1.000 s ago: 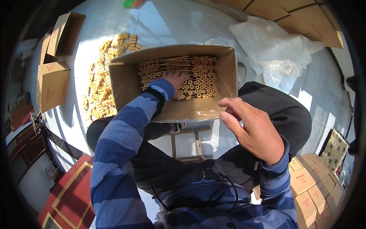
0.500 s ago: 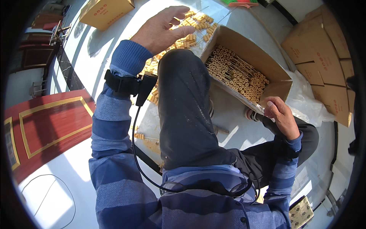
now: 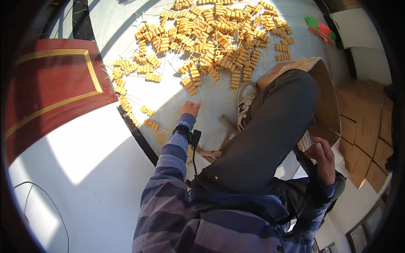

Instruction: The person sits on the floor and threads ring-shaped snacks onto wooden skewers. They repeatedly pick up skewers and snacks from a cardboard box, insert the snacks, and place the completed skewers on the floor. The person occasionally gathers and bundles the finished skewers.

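Beside my raised leg, my left hand (image 3: 191, 108) reaches low over the floor, close to the bare end of a stick from a skewer of golden ring-shaped pieces (image 3: 189, 85). Its fingers are foreshortened, so their grip is hidden. A large spread of similar skewers (image 3: 211, 38) lies beyond it. At the right, my right hand (image 3: 322, 158) is held with curled fingers by the near edge of an open cardboard box (image 3: 329, 95). What those fingers hold, if anything, cannot be made out. My knee covers most of the box's inside.
A wooden piece (image 3: 228, 124) lies beside my shoe (image 3: 245, 99). Stacked cardboard cartons (image 3: 363, 126) stand at the right. A green and red brush head (image 3: 320, 29) rests at the far right. A red panel with a gold border (image 3: 55, 88) is on the left.
My view has swung left, bringing more of the skewers into sight. My left hand has gone from spread above my knee to low near the floor. The right hand stays by the box, fingers more curled.
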{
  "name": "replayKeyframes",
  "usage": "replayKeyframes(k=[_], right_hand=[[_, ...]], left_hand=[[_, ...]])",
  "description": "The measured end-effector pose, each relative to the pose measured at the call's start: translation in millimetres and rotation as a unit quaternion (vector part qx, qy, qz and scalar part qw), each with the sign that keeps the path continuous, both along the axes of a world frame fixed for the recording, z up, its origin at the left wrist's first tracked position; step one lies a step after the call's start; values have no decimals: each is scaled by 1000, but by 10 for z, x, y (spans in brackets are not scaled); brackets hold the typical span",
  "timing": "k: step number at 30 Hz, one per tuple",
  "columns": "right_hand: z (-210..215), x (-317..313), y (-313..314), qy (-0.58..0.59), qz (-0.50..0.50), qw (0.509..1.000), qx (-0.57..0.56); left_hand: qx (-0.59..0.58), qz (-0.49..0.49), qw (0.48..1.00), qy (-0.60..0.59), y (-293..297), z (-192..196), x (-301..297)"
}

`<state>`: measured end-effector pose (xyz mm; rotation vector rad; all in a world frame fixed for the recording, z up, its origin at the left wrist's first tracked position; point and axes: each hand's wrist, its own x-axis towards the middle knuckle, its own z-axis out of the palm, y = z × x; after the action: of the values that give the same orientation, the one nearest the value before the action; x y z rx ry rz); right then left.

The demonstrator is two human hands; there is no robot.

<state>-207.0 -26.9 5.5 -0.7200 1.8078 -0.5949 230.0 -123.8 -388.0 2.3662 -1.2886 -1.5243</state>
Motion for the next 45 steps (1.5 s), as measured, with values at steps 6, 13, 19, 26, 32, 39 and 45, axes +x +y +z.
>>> replayKeyframes(k=[6, 13, 19, 26, 32, 39, 45], right_hand=[[126, 181, -210, 66, 44, 996, 47], [-43, 281, -399, 54, 80, 994, 58], [-120, 574, -507, 62, 123, 989, 61], [-47, 774, -589, 75, 162, 983, 51], [22, 812, -478, 61, 145, 985, 65], [13, 772, -377, 63, 143, 984, 81], [-56, 813, -395, 68, 146, 983, 88]], left_hand=[[-45, 58, 991, -110, -73, -360, -465], [-9, -9, 999, -36, 152, -131, -195], [-121, 202, 970, -54, 944, 155, 1179], [-44, 520, 851, 61, 710, 195, 2363], [93, 518, 822, 217, 515, 71, 1905], [39, 323, 915, 240, 497, 380, 1398], [-100, 504, 857, 21, 434, 291, 2210]])
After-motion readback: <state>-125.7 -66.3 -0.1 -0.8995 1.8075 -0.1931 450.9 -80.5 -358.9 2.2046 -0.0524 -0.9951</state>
